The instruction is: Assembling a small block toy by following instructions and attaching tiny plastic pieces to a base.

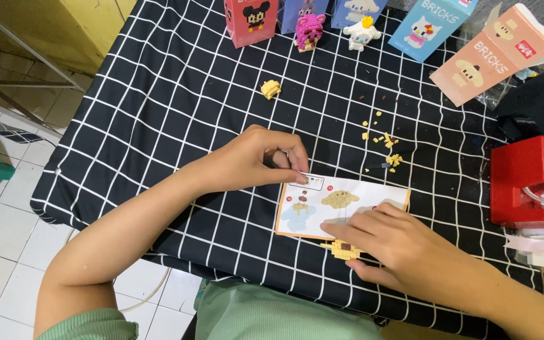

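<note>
The right hand (388, 242) lies flat, pressing the yellow brick build (342, 249) at the near edge of the instruction sheet (347, 198), its grip loose, while the left hand (256, 157) pinches the sheet's far-left corner on the worktop (158, 94).

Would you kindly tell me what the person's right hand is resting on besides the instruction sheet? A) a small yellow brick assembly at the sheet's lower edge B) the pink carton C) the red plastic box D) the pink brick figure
A: the right hand lies across the instruction sheet with its fingers over the yellow brick assembly at the sheet's lower edge, apart from the red box.
</note>
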